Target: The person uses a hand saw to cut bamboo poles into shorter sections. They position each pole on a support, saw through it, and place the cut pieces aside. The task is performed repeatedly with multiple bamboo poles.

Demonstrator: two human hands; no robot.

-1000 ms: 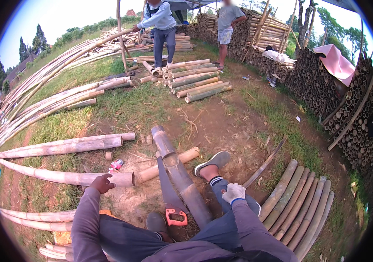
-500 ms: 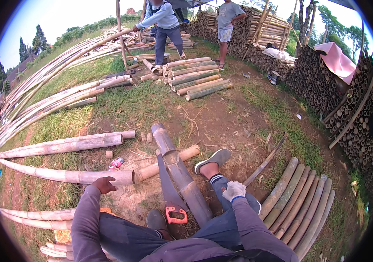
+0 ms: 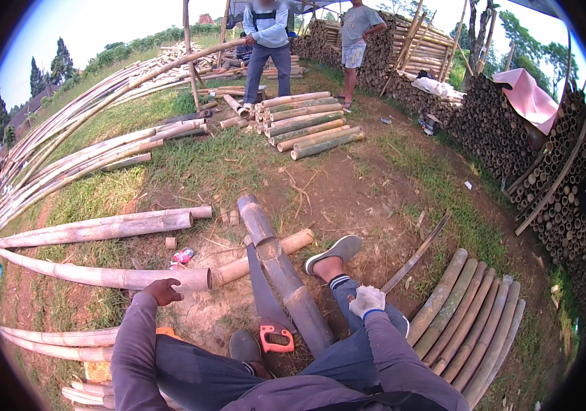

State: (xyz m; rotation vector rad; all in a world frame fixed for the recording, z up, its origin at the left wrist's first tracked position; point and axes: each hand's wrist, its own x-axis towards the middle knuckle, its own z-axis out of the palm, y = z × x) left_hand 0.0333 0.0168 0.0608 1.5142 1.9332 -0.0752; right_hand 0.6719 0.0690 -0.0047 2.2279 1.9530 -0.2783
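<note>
My bare left hand (image 3: pixel 163 291) hangs past my left knee with its fingers loosely apart, beside the open end of a thick pale bamboo pole (image 3: pixel 128 277). My right hand (image 3: pixel 367 301), in a white knit glove, is closed over my right knee. A long brown strip (image 3: pixel 416 255) meets the glove at its near end; whether the fingers grip it is hidden. Between my feet a dark bamboo pole (image 3: pixel 303 306) lies across a pale one (image 3: pixel 235 270), with a wide notch near its middle. Against its left side rests a handsaw (image 3: pixel 265 291) with an orange handle (image 3: pixel 277 338).
Cut bamboo lengths (image 3: pixel 468 318) lie side by side at the right. Another stack (image 3: pixel 313 123) is farther ahead. Long poles (image 3: pixel 94 161) spread along the left, and a tall bamboo pile (image 3: pixel 533 137) lines the right. Two people stand at the back, one holding a long pole (image 3: pixel 163 68).
The person at the back holding the long pole has stepped right and stands straighter, and the pole's held end has shifted right. My hands and the saw stay where they were.
</note>
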